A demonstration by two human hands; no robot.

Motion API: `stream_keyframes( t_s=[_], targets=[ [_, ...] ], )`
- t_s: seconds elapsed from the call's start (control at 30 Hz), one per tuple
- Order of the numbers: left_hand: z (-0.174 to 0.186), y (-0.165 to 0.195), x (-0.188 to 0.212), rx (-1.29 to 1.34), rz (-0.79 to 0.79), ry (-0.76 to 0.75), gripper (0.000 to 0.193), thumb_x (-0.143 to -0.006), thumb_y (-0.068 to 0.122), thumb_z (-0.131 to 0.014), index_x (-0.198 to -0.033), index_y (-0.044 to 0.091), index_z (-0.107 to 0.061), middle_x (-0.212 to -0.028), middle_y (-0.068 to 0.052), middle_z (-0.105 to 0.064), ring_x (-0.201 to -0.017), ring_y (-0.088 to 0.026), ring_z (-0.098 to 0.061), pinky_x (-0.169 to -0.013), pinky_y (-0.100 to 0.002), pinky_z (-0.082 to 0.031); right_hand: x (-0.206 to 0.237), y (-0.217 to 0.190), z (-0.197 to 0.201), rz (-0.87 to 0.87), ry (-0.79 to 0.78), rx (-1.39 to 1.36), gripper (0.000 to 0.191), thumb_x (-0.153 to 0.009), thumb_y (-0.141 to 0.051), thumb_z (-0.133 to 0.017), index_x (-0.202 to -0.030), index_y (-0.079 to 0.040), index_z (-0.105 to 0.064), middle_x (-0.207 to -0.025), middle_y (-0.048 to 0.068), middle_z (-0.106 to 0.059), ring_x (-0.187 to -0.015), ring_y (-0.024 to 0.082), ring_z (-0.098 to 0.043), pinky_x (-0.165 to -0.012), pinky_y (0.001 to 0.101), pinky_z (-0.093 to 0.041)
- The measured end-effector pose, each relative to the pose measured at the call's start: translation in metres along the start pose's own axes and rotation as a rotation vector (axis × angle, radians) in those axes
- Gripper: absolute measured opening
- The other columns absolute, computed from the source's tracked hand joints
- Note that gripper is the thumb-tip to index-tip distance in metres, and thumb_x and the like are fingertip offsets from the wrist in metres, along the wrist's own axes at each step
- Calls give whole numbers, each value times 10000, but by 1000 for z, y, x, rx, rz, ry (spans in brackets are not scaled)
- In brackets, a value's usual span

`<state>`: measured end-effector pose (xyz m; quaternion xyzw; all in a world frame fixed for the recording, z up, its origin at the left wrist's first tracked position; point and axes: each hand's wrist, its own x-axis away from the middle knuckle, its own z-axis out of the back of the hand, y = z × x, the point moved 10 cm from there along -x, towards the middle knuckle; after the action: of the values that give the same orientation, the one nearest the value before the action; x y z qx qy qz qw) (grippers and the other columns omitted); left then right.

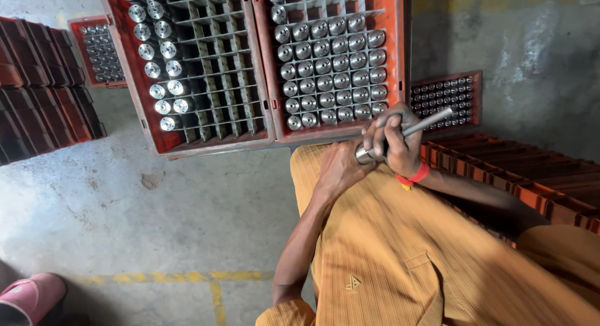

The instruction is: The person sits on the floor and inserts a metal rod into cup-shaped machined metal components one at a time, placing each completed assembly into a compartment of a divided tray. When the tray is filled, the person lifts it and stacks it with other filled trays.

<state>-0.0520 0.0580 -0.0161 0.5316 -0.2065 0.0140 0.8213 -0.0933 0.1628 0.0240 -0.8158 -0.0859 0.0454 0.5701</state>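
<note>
Rod (417,126) in both hands, over lap, just below right crate (331,64).

Rod's long axis runs low-left to up-right — free end sticks out up-right past the R hand (395,145), other end sits by the L hand (340,170). R fingers wrapped tight round the shaft; L hand cupped at the lower end, touching R, grip partly hidden — looks closed on it. R hand is nearer the free tip. Right crate is nearly full of metal cylinders; left crate (194,70) is mostly empty cells. Red crates (500,170) stacked at right; concrete floor (156,207).

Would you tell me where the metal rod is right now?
In the head view, right of centre: the metal rod is gripped in the right hand, just below the fuller red crate.
</note>
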Motion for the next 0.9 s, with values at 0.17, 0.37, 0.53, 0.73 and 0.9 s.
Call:
stream_keyframes(
  t_s=[0.17,0.37,0.53,0.73,0.9],
  targets=[
    [-18,3,-7,87,-98,-63,412,-765,388,-829,-1033,89,-736,-853,-151,-759,-787,-316,-742,-728,-438,-582,-5,17,37,-22,-4,-103,233,-1162,-247,-476,-1023,-63,-508,-621,16,-515,-550,147,-545,-624,318,-523],
    [-1,-57,-69,-356,7,55,662,-866,543,-781,-1367,150,-604,-831,-148,-748,-580,-249,-652,-581,-404,-525,-23,-3,152,86,372,-201,263,-1162,-292,-509,-1030,-71,-565,-641,-3,-507,-608,163,-577,-722,381,-575],
    [18,-38,-158,-506,-461,368,840,-880,373,-764,-1569,147,-339,-1193,-120,-704,-790,-280,-724,-554,-394,-564,9,-8,206,49,558,-167,274,-1172,-326,-523,-1059,-80,-566,-640,-23,-472,-625,165,-555,-769,396,-551],
    [5,1,-236,-684,-481,412,800,-895,-33,-652,-1612,191,-375,-1411,-110,-607,-1159,-304,-690,-962,-400,-608,36,15,206,-43,600,-164,275,-1161,-331,-530,-1040,-85,-549,-623,-18,-472,-619,174,-555,-790,407,-557],
    [53,-22,-168,-531,-480,706,700,-825,-49,-706,-1458,199,-540,-1562,-127,-494,-1326,-307,-551,-1152,-515,-412,52,26,203,-80,569,-127,269,-1155,-326,-544,-1051,-78,-552,-639,-13,-481,-626,173,-550,-780,403,-545]
  ],
)
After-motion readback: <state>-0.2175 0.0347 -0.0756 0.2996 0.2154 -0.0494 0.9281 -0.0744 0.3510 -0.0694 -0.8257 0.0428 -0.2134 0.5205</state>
